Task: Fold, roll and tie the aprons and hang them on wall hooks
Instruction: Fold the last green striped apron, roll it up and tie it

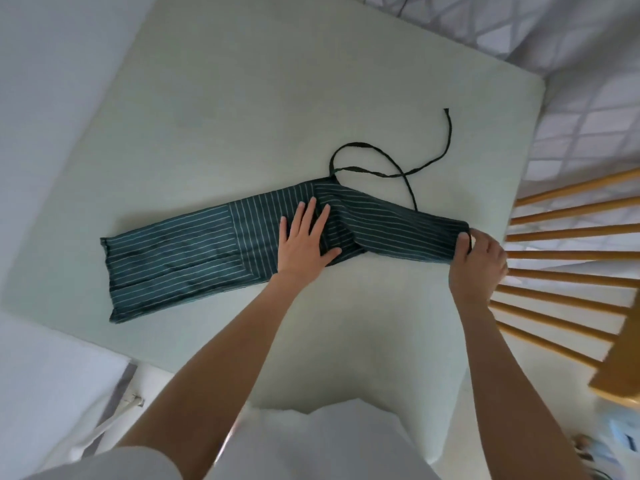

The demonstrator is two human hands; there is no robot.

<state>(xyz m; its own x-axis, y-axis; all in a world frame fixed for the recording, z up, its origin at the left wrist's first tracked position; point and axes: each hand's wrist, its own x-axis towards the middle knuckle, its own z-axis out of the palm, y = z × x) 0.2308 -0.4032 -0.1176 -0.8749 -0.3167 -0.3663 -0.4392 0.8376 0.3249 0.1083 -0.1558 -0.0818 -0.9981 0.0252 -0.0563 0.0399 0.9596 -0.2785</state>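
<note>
Apron folded to a long strip on the table, both hands on it.

We note the dark green striped apron [214, 251] lying flat across the pale table [214, 109], folded into a narrow band. The left hand [304, 242] presses flat on its middle, fingers straight and spread. The right hand [479, 256] pinches the band's right end, fingers curled round the cloth edge. The black tie strings [398, 168] loop loose on the table beyond the apron. A wooden slatted chair back [568, 237] stands at the right.
</note>
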